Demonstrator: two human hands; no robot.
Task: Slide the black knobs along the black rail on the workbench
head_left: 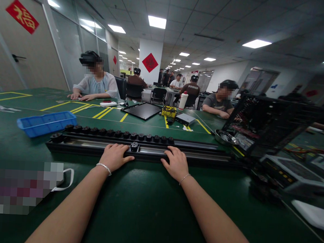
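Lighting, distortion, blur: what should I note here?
In the head view, a ceiling light burns out to white; head view, the door leans from apparent wide-angle distortion; head view, the open black frame is murky inside; head view, the lower-left item is mostly pixelated; head view, left hand and right hand look clear.

Near the tabletop's far edge I observe a white bottle; a black panel lies left; a yellow object sits between.
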